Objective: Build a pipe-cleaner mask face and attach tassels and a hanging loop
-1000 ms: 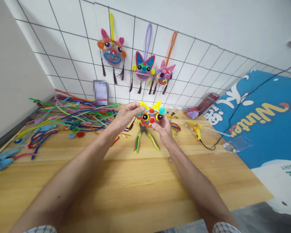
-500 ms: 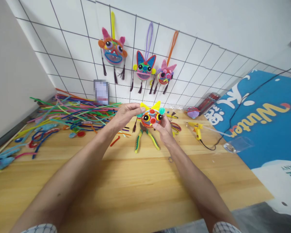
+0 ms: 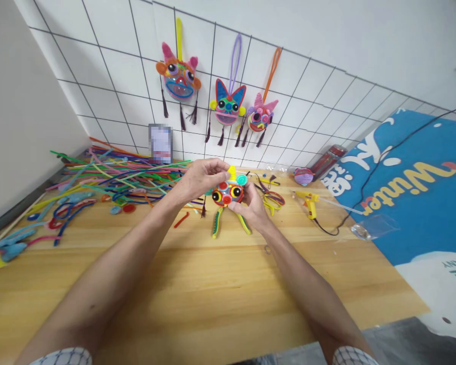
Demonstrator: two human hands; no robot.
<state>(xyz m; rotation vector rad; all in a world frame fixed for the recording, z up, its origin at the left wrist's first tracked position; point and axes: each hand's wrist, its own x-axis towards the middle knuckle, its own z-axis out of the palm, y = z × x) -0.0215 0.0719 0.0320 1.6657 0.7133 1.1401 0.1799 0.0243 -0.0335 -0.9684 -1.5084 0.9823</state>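
Holding a bright face toy (image 3: 227, 194) over the pliers (image 3: 243, 223), R hand (image 3: 253, 207) is gripping its side & L hand (image 3: 202, 178) is pinching its top, prob. by the yellow horn (image 3: 232, 173) (hard to see). Fuzzy sticks (image 3: 137, 177) are lying L; a glue gun (image 3: 310, 203) is sitting R.

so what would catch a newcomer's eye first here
Probably the bright face ornament held between the left hand and the right hand, above the pliers. Next, three similar faces hanging in a row on the wall grid, then the tangle of colourful fuzzy stems on the table's left side.
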